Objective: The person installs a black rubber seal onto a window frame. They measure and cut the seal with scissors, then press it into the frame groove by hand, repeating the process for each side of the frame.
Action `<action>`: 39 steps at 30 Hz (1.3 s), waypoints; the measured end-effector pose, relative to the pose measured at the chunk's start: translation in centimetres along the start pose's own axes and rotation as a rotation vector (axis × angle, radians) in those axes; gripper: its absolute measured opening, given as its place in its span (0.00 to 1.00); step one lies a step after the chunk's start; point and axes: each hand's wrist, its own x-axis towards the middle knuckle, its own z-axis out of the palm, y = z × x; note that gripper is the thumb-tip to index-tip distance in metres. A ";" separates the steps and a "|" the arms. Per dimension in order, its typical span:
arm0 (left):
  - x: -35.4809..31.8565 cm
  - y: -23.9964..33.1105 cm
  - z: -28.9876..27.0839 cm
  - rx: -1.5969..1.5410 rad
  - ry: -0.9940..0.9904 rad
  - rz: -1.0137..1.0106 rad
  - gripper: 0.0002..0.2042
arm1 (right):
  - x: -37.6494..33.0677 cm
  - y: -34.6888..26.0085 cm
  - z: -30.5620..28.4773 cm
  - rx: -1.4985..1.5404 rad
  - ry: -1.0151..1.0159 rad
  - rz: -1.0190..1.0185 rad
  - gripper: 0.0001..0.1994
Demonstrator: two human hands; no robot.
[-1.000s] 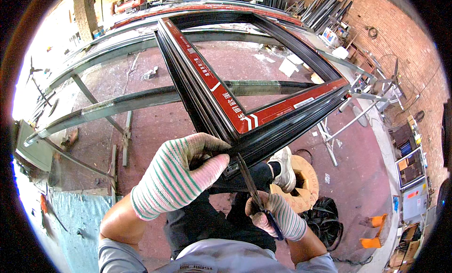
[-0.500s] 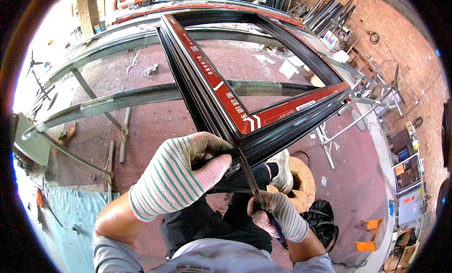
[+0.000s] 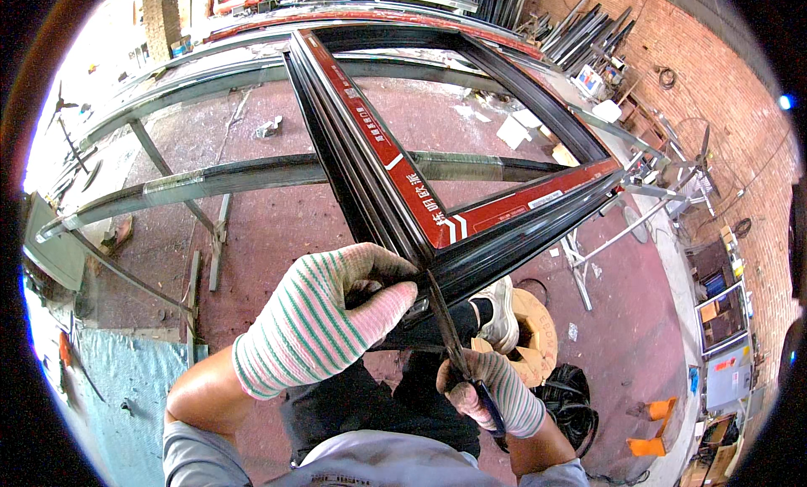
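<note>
The frame (image 3: 412,193) is placed just ahead of the hands, its near corner pinched by the left hand (image 3: 324,315). The tool (image 3: 450,331) is gripped in the right hand (image 3: 487,394), its tip seemingly set at that corner, beside the left fingertips (image 3: 403,298). Through a slip, those fingertips could be nicked; through a loosened pinch, the corner could be shifted.

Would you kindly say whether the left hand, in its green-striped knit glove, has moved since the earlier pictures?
No: against the near corner of the black-and-red rectangular frame, the left hand shows no clear shift either way.
</note>
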 end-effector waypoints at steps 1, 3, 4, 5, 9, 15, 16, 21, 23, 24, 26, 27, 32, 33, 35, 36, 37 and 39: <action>0.0 0.0 0.0 -0.011 0.002 -0.005 0.09 | -0.1 -0.5 0.4 -0.093 0.015 0.005 0.04; 0.0 0.1 0.0 -0.031 0.002 -0.014 0.09 | -0.2 -0.7 0.5 -0.195 0.036 0.023 0.05; 0.1 0.0 0.0 -0.030 0.001 -0.017 0.09 | -0.2 -0.7 0.5 -0.205 0.042 0.035 0.05; 0.1 -0.1 0.0 -0.030 0.000 -0.020 0.09 | -0.2 -0.7 0.5 -0.200 0.043 0.023 0.05; 0.1 -0.1 -0.1 -0.005 -0.001 -0.015 0.09 | -0.3 -0.8 1.0 -0.196 0.034 -0.031 0.04; 0.1 0.1 0.0 -0.011 0.008 -0.036 0.09 | -0.5 -1.3 1.1 -0.249 0.094 0.052 0.04; 0.0 0.1 0.0 -0.014 0.010 -0.028 0.09 | -0.6 -1.5 1.5 -0.293 0.098 0.048 0.05; 0.1 -0.1 -0.1 0.004 0.000 -0.007 0.09 | -0.3 -0.4 0.9 -0.460 0.149 -0.125 0.11; 0.2 0.0 0.0 -0.006 -0.013 -0.003 0.09 | -0.1 0.6 0.1 -0.518 0.147 -0.225 0.13; 0.1 0.0 -0.1 -0.008 -0.012 -0.005 0.09 | -0.1 0.4 0.1 -0.649 0.146 -0.266 0.14; 0.0 -0.1 -0.1 -0.004 -0.009 0.003 0.09 | -0.1 -0.1 0.1 -0.911 0.143 -0.351 0.15; 0.0 -0.2 -0.1 -0.004 -0.008 0.009 0.09 | -0.1 -0.1 0.2 -0.896 0.159 -0.358 0.14; 0.1 -0.4 -0.3 0.003 -0.041 0.006 0.09 | -0.2 0.1 0.9 -0.787 0.277 -0.343 0.16; 0.2 -0.5 -0.4 -0.004 -0.048 0.005 0.09 | -0.3 0.1 0.9 -0.799 0.287 -0.323 0.15; 0.1 -0.6 -0.5 -0.032 -0.056 -0.003 0.09 | -0.2 0.1 0.8 -0.825 0.307 -0.283 0.15; 0.0 -0.6 -0.4 -0.037 -0.058 -0.011 0.09 | -0.3 -0.2 1.1 -0.811 0.308 -0.279 0.14; -0.1 -0.6 -0.3 -0.039 -0.056 -0.016 0.09 | -0.4 -0.6 1.8 -0.798 0.309 -0.275 0.14; -0.5 -0.7 -0.2 -0.046 -0.054 -0.027 0.09 | -0.3 -0.4 1.4 -0.834 0.279 -0.279 0.12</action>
